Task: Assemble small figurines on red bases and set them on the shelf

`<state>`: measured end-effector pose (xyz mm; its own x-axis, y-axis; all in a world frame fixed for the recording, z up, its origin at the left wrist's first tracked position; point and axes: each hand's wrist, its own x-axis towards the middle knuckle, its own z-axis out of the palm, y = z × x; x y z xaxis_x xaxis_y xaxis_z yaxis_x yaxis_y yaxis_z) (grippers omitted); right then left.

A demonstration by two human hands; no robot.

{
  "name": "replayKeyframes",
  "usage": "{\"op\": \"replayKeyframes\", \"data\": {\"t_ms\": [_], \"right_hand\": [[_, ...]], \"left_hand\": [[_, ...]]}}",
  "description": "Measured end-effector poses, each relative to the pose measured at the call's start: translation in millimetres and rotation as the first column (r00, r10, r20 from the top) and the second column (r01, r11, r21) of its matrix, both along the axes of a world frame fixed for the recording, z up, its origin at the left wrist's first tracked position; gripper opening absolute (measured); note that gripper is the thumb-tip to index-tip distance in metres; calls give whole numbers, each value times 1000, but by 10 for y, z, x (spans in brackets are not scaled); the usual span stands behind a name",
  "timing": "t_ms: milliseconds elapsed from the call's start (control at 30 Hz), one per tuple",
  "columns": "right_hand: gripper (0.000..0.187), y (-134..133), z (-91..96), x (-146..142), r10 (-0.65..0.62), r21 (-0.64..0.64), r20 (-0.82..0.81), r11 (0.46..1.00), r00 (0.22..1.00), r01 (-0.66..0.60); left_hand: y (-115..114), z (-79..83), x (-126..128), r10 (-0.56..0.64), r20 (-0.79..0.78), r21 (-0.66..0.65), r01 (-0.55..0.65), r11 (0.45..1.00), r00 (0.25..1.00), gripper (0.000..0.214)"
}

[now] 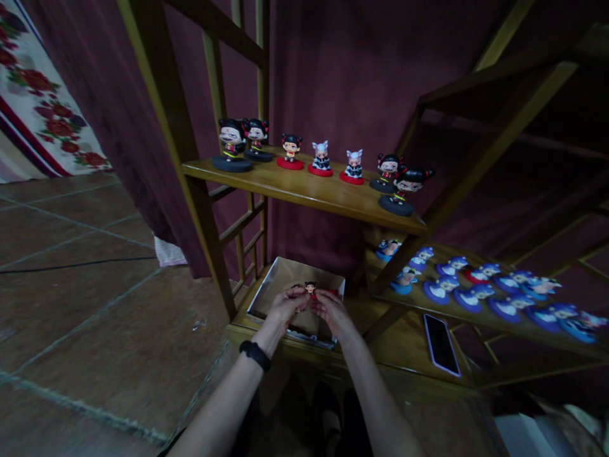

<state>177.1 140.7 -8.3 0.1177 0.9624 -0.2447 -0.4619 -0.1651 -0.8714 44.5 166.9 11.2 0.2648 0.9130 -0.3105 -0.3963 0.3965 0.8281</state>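
My left hand (287, 306) and my right hand (333, 313) meet over an open cardboard box (278, 279) on the lowest wooden shelf. Between their fingertips they pinch a small black-haired figurine (311, 289) on a red base, held upright above the box. The left wrist carries a black band (255, 354). What else lies in the box is hidden by my hands.
A wooden shelf (304, 187) above carries several figurines on black and red bases (321, 158). A lower shelf to the right holds several blue figurines (480, 289). A phone (441, 343) lies flat on the bottom board. Tiled floor spreads left; dark red curtain behind.
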Motion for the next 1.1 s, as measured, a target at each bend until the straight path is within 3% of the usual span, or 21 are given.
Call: {"op": "replayKeyframes", "data": {"t_ms": [400,633,900,1100], "right_hand": [[33,-50,133,-70,35,27,225,999,974,-42],[25,-18,117,-57,-21,118,382,993,924,-26],[31,30,14,-53,-65,147,366,989,928,11],[36,-22,125,-27,58,115,330,988,942,-101]], "left_hand": [[25,-7,-15,20,-75,30,-18,999,997,31],[37,-25,-22,29,-160,30,-25,999,987,30],[38,-40,-14,42,-173,45,-35,998,984,20],[51,-23,-60,21,-170,6,-20,1000,985,22]]}}
